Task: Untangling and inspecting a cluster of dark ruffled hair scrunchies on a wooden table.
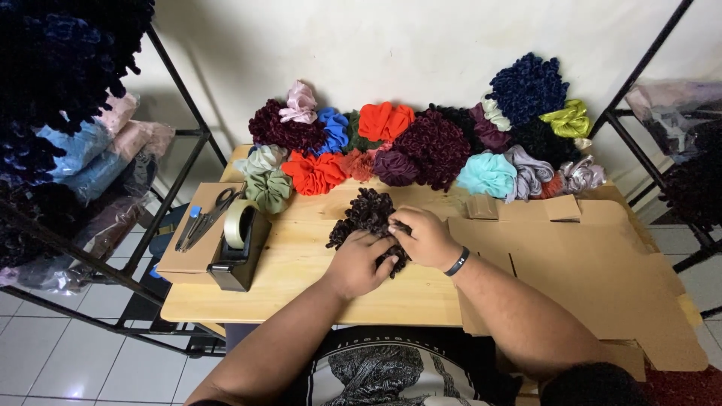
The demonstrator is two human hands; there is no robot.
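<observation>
Both hands — left hand and right hand — are clenched on 1 dark brown scrunchie at the middle of the wooden surface; it seems the shaping step, and the next move needs careful fingers.

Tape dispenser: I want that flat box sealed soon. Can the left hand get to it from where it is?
Probably yes. The tape dispenser stands at the table's left edge, with bare wood between it and the left hand. That hand is busy, though, gripping the dark scrunchie together with the right hand.

Cream wall, wooden table, black metal racks, white tiled floor
</observation>
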